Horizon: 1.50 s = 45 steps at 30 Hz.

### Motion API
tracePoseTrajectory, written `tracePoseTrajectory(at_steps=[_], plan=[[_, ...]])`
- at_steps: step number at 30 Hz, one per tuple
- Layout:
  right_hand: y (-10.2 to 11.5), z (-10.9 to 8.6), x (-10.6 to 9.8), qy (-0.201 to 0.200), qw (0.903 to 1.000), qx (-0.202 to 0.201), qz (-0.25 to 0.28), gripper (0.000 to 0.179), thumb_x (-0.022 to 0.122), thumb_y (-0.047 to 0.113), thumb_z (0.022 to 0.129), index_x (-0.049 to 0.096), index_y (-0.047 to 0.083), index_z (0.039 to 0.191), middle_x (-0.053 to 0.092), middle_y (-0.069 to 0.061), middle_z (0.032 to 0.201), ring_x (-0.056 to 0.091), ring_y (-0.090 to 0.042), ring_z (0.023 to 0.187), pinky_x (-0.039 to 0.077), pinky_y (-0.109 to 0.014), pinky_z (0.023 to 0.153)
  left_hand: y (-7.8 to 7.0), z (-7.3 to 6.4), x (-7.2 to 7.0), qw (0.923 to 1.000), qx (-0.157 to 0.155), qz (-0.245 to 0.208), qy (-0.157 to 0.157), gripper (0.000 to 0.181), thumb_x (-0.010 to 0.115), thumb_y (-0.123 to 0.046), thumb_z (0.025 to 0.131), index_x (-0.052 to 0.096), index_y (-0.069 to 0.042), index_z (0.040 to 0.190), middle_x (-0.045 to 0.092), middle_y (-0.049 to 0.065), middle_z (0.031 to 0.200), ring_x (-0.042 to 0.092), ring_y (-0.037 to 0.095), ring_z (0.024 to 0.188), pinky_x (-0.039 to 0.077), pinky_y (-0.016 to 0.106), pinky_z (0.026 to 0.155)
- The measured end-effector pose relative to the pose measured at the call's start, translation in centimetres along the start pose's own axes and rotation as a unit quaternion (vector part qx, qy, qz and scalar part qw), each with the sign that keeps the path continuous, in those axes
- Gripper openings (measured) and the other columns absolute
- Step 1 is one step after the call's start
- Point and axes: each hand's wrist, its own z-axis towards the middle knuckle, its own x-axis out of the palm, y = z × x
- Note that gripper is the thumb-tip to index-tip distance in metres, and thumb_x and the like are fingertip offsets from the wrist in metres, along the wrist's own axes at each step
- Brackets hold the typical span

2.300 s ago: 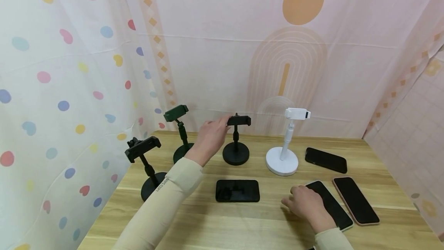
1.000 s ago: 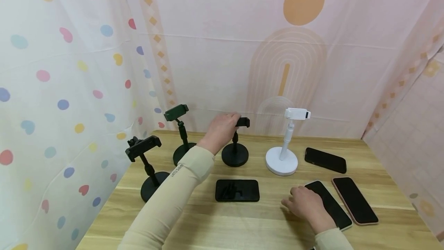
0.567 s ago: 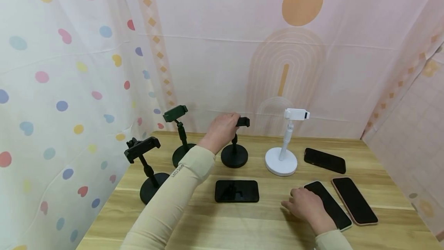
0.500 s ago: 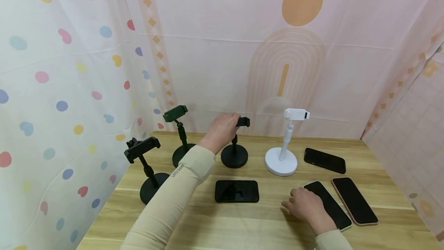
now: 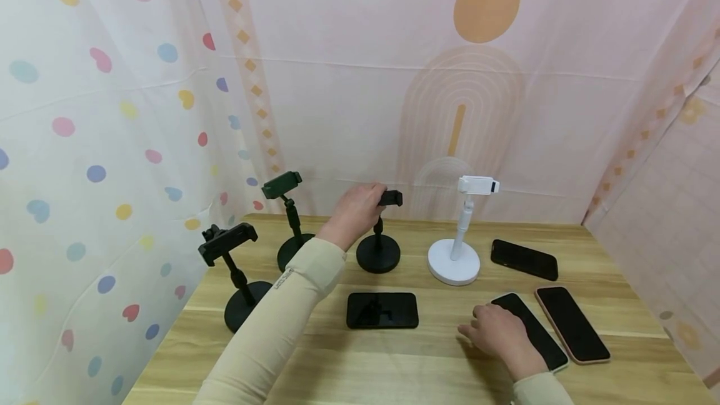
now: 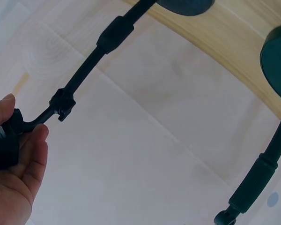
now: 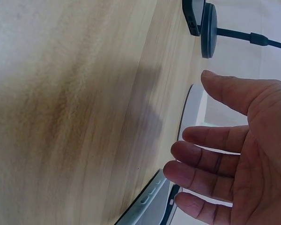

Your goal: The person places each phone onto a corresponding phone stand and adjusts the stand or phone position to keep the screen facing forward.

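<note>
My left hand [image 5: 354, 212] grips the head clamp of a black phone stand [image 5: 379, 255] at the back middle of the table. In the left wrist view, thumb and fingers close round the clamp, and the stand's thin pole [image 6: 86, 70] runs up from it to the base. The clamp's left part is hidden by the hand in the head view. My right hand [image 5: 499, 333] hovers low over the wood beside a pale-edged phone [image 5: 531, 330]. Its fingers are loosely spread with nothing between them in the right wrist view. A black phone [image 5: 382, 310] lies flat before the gripped stand.
To the left stand another black phone stand [image 5: 242, 305] and a dark green one [image 5: 292, 214]. A white phone stand [image 5: 454, 261] stands right of the gripped one. A black phone [image 5: 524, 259] and a pink-edged phone [image 5: 572, 324] lie at the right. Patterned curtains [image 5: 337, 111] hang behind the table.
My left hand has moved a little right, from the clamp's left end to a fuller grip that covers more of it. The right hand has kept its place.
</note>
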Motion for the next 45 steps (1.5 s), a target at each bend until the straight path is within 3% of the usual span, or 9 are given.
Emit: tracePoseTrajectory(at_steps=[5, 11, 16, 23, 31, 39, 45], plan=[[-0.2, 0.1, -0.1, 0.008, 1.0, 0.004, 0.003, 0.036, 0.072, 0.038, 0.089, 0.069, 0.003, 0.094, 0.067, -0.009, 0.087, 0.064, -0.026, 0.078, 0.052, -0.047, 0.067, -0.1, -0.3, 0.1, 1.0, 0.0, 0.005, 0.002, 0.04, 0.069, -0.013, 0.095, 0.057, -0.003, 0.131, 0.064, 0.013, 0.123, 0.064, 0.029, 0.108, 0.051, 0.037, 0.091], [-0.7, 0.1, -0.3, 0.009, 0.9999, 0.011, 0.007, 0.04, 0.072, 0.039, 0.09, 0.069, 0.0, 0.1, 0.068, -0.012, 0.094, 0.066, -0.03, 0.084, 0.053, -0.049, 0.07, -0.1, -0.7, 0.3, 1.0, 0.0, -0.005, -0.002, 0.062, 0.072, -0.013, 0.093, 0.042, -0.003, 0.147, 0.043, 0.023, 0.148, 0.055, 0.035, 0.124, 0.049, 0.042, 0.096], [-1.2, 0.0, -0.7, 0.008, 0.9998, 0.011, 0.011, 0.041, 0.071, 0.039, 0.09, 0.069, -0.001, 0.101, 0.068, -0.013, 0.095, 0.065, -0.032, 0.087, 0.052, -0.05, 0.073, 0.3, -1.3, 0.5, 0.9996, 0.004, -0.014, -0.025, 0.072, 0.074, -0.012, 0.091, 0.035, -0.004, 0.151, 0.041, 0.022, 0.15, 0.056, 0.034, 0.123, 0.051, 0.041, 0.093], [-2.2, -0.4, -1.3, -0.002, 0.9999, 0.007, 0.015, 0.045, 0.071, 0.038, 0.09, 0.068, -0.004, 0.105, 0.068, -0.018, 0.1, 0.064, -0.039, 0.094, 0.051, -0.054, 0.08, 1.0, -2.5, 1.0, 0.9991, -0.013, -0.014, -0.037, 0.078, 0.073, -0.017, 0.092, 0.029, -0.005, 0.155, 0.041, 0.019, 0.151, 0.061, 0.031, 0.115, 0.053, 0.04, 0.089], [-3.5, -0.7, -1.5, -0.027, 0.9994, 0.009, 0.021, 0.038, 0.073, 0.036, 0.088, 0.065, -0.001, 0.088, 0.065, -0.015, 0.085, 0.063, -0.034, 0.081, 0.05, -0.052, 0.075, 1.7, -3.6, 1.4, 0.9974, -0.01, -0.021, -0.069, 0.079, 0.075, -0.016, 0.091, 0.03, -0.004, 0.154, 0.044, 0.018, 0.149, 0.063, 0.03, 0.11, 0.053, 0.041, 0.087], [-4.5, -0.9, -1.9, -0.007, 0.9991, 0.039, 0.014, 0.052, 0.071, 0.042, 0.088, 0.068, -0.007, 0.106, 0.068, -0.022, 0.1, 0.064, -0.04, 0.095, 0.05, -0.057, 0.078, 2.0, -4.3, 1.7, 0.9967, -0.01, -0.016, -0.078, 0.083, 0.077, -0.017, 0.089, 0.029, -0.004, 0.155, 0.045, 0.018, 0.148, 0.064, 0.031, 0.109, 0.054, 0.041, 0.084], [-5.0, -1.0, -2.2, 0.004, 0.9985, 0.053, 0.017, 0.054, 0.071, 0.044, 0.088, 0.067, -0.007, 0.107, 0.067, -0.02, 0.097, 0.065, -0.036, 0.09, 0.051, -0.053, 0.07, 2.2, -4.8, 1.8, 0.9971, -0.025, -0.011, -0.071, 0.084, 0.078, -0.019, 0.088, 0.029, -0.005, 0.155, 0.045, 0.017, 0.148, 0.064, 0.031, 0.108, 0.055, 0.043, 0.082]])
